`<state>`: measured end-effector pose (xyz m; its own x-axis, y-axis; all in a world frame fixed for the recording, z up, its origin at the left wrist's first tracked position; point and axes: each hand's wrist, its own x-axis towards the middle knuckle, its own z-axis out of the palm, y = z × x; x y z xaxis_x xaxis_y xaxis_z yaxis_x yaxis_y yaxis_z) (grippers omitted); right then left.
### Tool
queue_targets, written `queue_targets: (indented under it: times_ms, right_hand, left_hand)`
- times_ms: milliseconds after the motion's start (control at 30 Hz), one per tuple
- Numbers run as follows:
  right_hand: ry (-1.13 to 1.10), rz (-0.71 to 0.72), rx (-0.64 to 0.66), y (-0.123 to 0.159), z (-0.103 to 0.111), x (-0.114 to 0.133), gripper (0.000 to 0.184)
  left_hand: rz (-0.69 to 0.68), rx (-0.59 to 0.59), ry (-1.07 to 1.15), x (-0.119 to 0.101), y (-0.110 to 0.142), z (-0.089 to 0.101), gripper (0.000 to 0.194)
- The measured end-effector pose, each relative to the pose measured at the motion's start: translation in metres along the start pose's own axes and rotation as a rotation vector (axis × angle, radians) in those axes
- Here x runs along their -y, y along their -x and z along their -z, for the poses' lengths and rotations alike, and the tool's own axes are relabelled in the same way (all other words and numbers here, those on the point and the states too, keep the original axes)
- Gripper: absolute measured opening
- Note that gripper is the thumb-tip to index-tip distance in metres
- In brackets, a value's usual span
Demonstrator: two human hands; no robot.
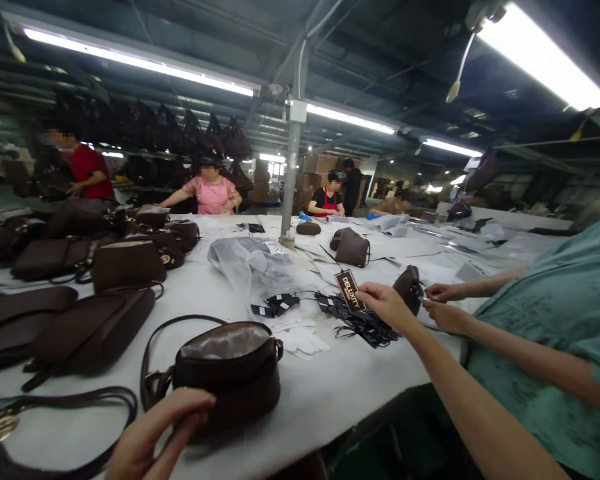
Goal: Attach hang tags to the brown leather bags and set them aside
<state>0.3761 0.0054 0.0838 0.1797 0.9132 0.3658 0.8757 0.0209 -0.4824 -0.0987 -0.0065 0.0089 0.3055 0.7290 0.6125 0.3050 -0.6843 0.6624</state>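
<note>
My right hand [387,303] pinches a black hang tag [349,290] with gold "DELUXITY" lettering, held up over the table. Below it lies a pile of black hang tags with cords [367,329]. In front of me stands a dark brown handbag [230,393], its top open on a grey lining and its strap looped to the left. My left hand [155,433] is at the bag's near left side, fingertips brought together. Whatever may be between those fingertips is hidden, and I cannot tell if they touch the bag.
Several dark brown bags [85,327] crowd the table's left side. Clear plastic wrap [250,267] and white gloves [297,335] lie mid-table, near a grey post [293,167]. At right, a co-worker in a green shirt [545,360] handles a small dark bag [409,288]. Other people work beyond.
</note>
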Motion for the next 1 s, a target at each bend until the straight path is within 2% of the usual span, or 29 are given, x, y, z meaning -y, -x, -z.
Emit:
queue_targets:
  times_ms: [100, 167, 200, 267, 300, 367, 400, 467, 567, 667, 733, 800, 867, 933, 1000]
  right_hand:
    - [-0.140, 0.173, 0.306, 0.030, 0.008, 0.058, 0.035]
    - [-0.133, 0.283, 0.449, 0.050, 0.012, 0.095, 0.033]
    - [-0.119, 0.331, 0.496, 0.058, 0.014, 0.110, 0.032]
    - [-0.080, 0.410, 0.540, 0.072, 0.017, 0.134, 0.031]
    - [-0.057, 0.438, 0.540, 0.077, 0.019, 0.142, 0.031]
    - [-0.012, 0.471, 0.505, 0.084, 0.020, 0.147, 0.031]
    - [0.008, 0.477, 0.478, 0.086, 0.020, 0.146, 0.032]
    - [0.032, 0.473, 0.450, 0.089, 0.017, 0.137, 0.032]
    - [0.029, 0.437, 0.493, 0.093, -0.002, 0.121, 0.031]
    - [-0.141, 0.353, 0.522, 0.107, -0.043, 0.126, 0.033]
    - [-0.423, 0.259, 0.609, 0.124, -0.077, 0.145, 0.050]
    - [-0.746, 0.146, 0.821, 0.142, -0.108, 0.171, 0.067]
    - [-0.945, 0.022, 1.027, 0.155, -0.132, 0.196, 0.083]
    - [-1.018, -0.059, 1.134, 0.159, -0.147, 0.216, 0.089]
    - [-0.954, -0.045, 1.120, 0.151, -0.150, 0.230, 0.077]
  left_hand:
    - [-0.123, 0.135, 0.094, -0.054, -0.031, -0.026, 0.031]
    - [-0.125, 0.191, 0.163, -0.079, -0.048, -0.039, 0.053]
    - [-0.100, 0.222, 0.224, -0.086, -0.053, -0.044, 0.064]
    - [0.064, 0.327, 0.402, -0.090, -0.056, -0.055, 0.077]
    - [0.175, 0.398, 0.520, -0.089, -0.053, -0.059, 0.068]
    - [0.389, 0.503, 0.724, -0.081, -0.042, -0.063, 0.038]
    - [0.467, 0.517, 0.790, -0.077, -0.034, -0.063, 0.028]
    - [0.553, 0.489, 0.827, -0.067, -0.017, -0.057, 0.024]
    - [0.548, 0.474, 0.685, -0.058, 0.006, -0.040, 0.026]
    - [0.376, 0.533, 0.261, -0.060, 0.020, -0.025, 0.024]
    - [0.212, 0.565, -0.061, -0.066, 0.025, -0.020, 0.021]
    - [0.102, 0.600, -0.278, -0.074, 0.026, -0.017, 0.017]
    - [0.079, 0.620, -0.378, -0.077, 0.026, -0.010, 0.015]
    - [0.112, 0.591, -0.407, -0.074, 0.027, 0.000, 0.013]
    - [0.161, 0.516, -0.362, -0.063, 0.031, 0.013, 0.018]
